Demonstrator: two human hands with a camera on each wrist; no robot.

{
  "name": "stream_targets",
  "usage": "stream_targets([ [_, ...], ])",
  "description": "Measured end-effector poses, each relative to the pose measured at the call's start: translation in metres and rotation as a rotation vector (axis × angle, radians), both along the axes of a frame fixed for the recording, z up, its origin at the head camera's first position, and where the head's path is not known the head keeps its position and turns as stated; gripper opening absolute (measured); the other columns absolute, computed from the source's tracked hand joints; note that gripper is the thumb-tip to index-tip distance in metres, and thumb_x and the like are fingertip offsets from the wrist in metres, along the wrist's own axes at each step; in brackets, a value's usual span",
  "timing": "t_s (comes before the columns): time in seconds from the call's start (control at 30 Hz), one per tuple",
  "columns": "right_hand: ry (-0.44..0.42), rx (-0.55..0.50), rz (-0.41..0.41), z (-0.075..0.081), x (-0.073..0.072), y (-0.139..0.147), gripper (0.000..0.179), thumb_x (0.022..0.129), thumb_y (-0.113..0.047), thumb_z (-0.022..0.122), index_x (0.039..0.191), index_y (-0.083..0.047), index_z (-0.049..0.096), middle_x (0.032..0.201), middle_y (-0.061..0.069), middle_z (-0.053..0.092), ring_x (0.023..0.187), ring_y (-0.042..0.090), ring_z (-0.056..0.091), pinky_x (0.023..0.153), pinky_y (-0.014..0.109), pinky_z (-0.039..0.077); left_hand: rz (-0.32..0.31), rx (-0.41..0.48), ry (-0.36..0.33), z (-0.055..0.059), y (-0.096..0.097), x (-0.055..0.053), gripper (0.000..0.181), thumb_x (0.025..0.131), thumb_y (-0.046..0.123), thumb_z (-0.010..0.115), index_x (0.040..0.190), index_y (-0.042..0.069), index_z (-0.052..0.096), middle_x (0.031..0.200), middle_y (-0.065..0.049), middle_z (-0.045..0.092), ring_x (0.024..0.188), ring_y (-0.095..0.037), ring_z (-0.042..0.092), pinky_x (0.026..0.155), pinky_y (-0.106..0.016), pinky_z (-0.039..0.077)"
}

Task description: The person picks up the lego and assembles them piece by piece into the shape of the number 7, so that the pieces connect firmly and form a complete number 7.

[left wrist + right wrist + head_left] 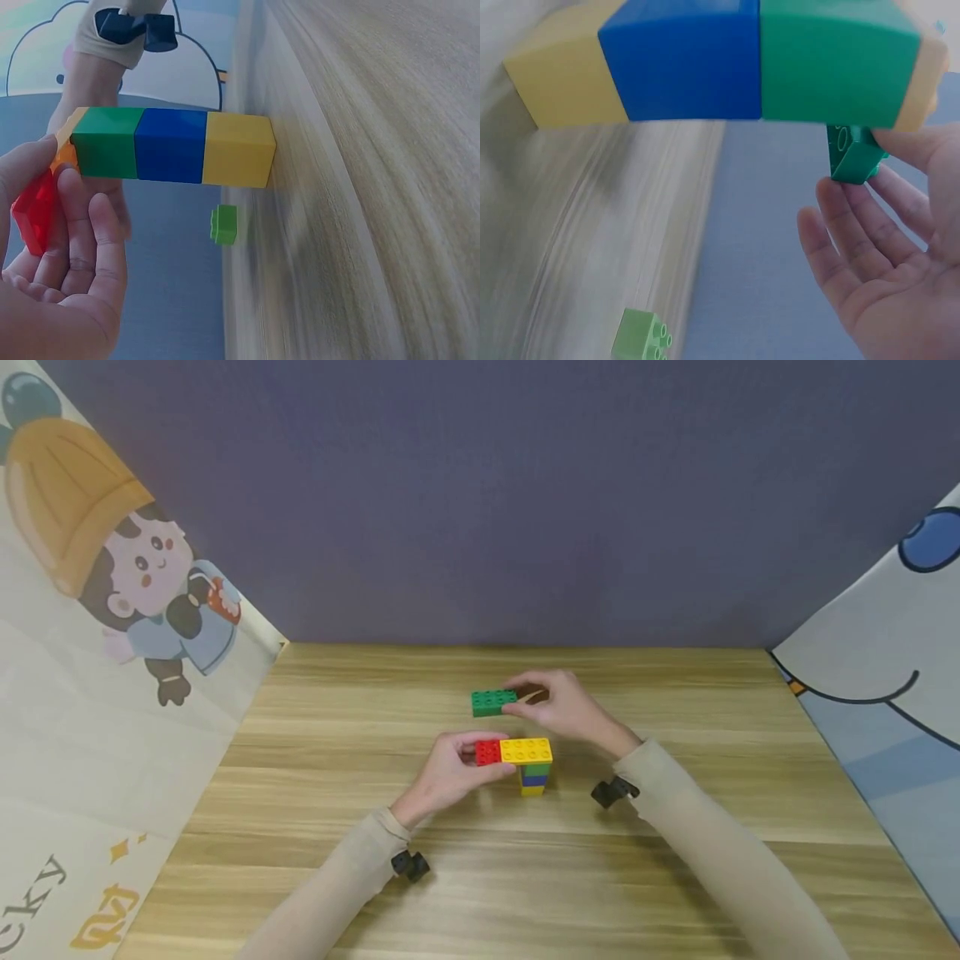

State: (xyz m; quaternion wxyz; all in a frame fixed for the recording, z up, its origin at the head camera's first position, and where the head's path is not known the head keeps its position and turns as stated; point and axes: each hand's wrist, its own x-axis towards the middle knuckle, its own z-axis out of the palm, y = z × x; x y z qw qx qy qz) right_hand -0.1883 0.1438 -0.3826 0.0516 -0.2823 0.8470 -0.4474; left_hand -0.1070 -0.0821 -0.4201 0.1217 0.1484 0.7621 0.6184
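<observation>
A small tower stands upright on the table, with a yellow block (240, 150) at its foot, a blue block (171, 146) above and a green block (106, 142) higher up. Across its top lies a long yellow brick (527, 750), with a red brick (487, 752) at its left end, overhanging the tower. My left hand (450, 768) pinches the red brick between thumb and fingers. Beyond the tower, my right hand (562, 703) holds a dark green studded brick (489, 702) by its right end. In the right wrist view this brick (856, 157) appears raised off the table.
A light green brick (225, 225) sits on the wooden table (375, 693) farther back; the head view does not show it distinctly. A dark blue-grey partition (525, 527) rises along the table's back edge, with printed cloth panels (60, 693) at both sides.
</observation>
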Motion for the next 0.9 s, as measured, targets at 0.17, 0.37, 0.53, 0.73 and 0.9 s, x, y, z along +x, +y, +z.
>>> stream_targets([
  [0.17, 0.021, 0.006, 0.0, 0.002, 0.009, 0.003, 0.037, 0.097, -0.027, 0.081, 0.129, -0.01, 0.075, 0.124, 0.01, 0.078, 0.108, 0.024, 0.075, 0.094, 0.045, 0.063, -0.005, 0.0, 0.011, 0.0, -0.001, 0.0, 0.041, 0.092, 0.018, 0.084, 0.131, 0.008, 0.075, 0.119, -0.013, 0.08, 0.09, -0.014, 0.075, 0.079, -0.025, 0.063],
  [0.37, 0.032, -0.017, -0.033, 0.005, 0.018, 0.007, 0.036, 0.096, -0.029, 0.082, 0.128, -0.013, 0.076, 0.123, 0.005, 0.078, 0.107, 0.022, 0.075, 0.092, 0.039, 0.064, -0.011, 0.0, 0.021, 0.0, -0.001, -0.001, 0.042, 0.093, 0.018, 0.084, 0.132, 0.008, 0.074, 0.121, -0.013, 0.079, 0.092, -0.014, 0.075, 0.081, -0.026, 0.064],
  [0.53, 0.052, -0.025, -0.039, 0.006, 0.023, 0.011, 0.035, 0.096, -0.028, 0.083, 0.127, -0.013, 0.076, 0.124, 0.003, 0.078, 0.105, 0.019, 0.075, 0.093, 0.039, 0.063, -0.016, 0.012, 0.004, 0.0, 0.0, -0.003, 0.043, 0.093, 0.017, 0.084, 0.134, 0.007, 0.073, 0.119, -0.014, 0.08, 0.092, -0.014, 0.076, 0.082, -0.026, 0.064],
  [0.73, 0.064, -0.059, -0.045, 0.007, 0.031, 0.015, 0.034, 0.096, -0.026, 0.083, 0.127, -0.014, 0.077, 0.125, 0.002, 0.078, 0.101, 0.018, 0.075, 0.093, 0.043, 0.063, -0.01, 0.015, -0.006, 0.001, 0.002, -0.005, 0.042, 0.093, 0.019, 0.084, 0.131, 0.005, 0.074, 0.117, -0.014, 0.08, 0.093, -0.016, 0.077, 0.082, -0.027, 0.064],
  [0.9, 0.068, -0.094, -0.044, 0.007, 0.037, 0.018, 0.033, 0.095, -0.022, 0.083, 0.126, -0.012, 0.077, 0.125, 0.003, 0.078, 0.1, 0.017, 0.074, 0.093, 0.038, 0.063, -0.015, 0.023, -0.005, 0.001, 0.003, -0.007, 0.042, 0.094, 0.02, 0.084, 0.132, 0.006, 0.073, 0.118, -0.014, 0.08, 0.095, -0.017, 0.078, 0.083, -0.028, 0.065],
])
